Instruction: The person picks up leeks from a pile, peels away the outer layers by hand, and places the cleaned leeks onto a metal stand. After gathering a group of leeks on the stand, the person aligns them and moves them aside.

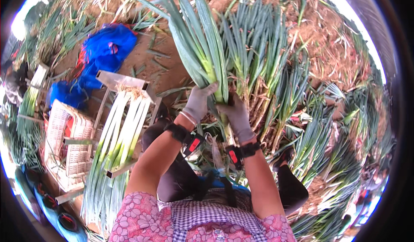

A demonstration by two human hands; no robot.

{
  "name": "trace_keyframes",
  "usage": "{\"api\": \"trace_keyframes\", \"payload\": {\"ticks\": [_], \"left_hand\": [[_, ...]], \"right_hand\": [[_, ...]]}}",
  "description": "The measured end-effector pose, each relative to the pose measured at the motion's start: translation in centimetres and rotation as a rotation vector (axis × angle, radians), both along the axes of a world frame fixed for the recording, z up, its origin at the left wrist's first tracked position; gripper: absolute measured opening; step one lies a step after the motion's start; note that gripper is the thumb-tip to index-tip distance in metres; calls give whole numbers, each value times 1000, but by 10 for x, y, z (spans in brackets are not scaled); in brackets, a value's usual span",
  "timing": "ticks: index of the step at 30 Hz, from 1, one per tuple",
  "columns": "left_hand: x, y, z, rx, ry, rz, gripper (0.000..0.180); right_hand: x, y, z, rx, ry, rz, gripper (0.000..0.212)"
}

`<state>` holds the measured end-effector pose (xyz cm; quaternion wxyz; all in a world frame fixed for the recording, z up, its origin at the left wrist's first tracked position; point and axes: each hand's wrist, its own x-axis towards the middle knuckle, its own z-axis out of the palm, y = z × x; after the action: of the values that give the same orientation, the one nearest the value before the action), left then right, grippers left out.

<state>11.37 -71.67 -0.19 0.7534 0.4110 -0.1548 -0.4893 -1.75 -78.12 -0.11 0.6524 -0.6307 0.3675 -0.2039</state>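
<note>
A large green onion (205, 52) with broad leaves is held up in front of me, leaves pointing away, its pale lower stalk (228, 134) toward my lap. My left hand (199, 102), in a grey glove, is closed round it where the leaves meet the stalk. Just below, on the other side, my right hand (236, 116), also gloved, grips the same stalk; part of its fingers is hidden. To my left, a metal frame (123, 80) carries a row of peeled green onions (123, 130), white ends away from me and leaves hanging toward me.
Unpeeled green onions (256, 48) with soil on their roots lie to the right of my hands. More onion piles (319, 134) spread further right. Beside the frame are a pale plastic crate (79, 145) and blue netting (105, 48). Another person (17, 84) is at the far left.
</note>
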Motion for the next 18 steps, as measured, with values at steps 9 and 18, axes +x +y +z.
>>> {"api": "trace_keyframes", "payload": {"ticks": [9, 18], "left_hand": [[39, 4, -21, 211, -113, 284, 22], [78, 13, -15, 122, 125, 321, 23]], "right_hand": [[25, 41, -32, 2, -158, -62, 23], [-150, 32, -50, -268, 460, 349, 75]]}}
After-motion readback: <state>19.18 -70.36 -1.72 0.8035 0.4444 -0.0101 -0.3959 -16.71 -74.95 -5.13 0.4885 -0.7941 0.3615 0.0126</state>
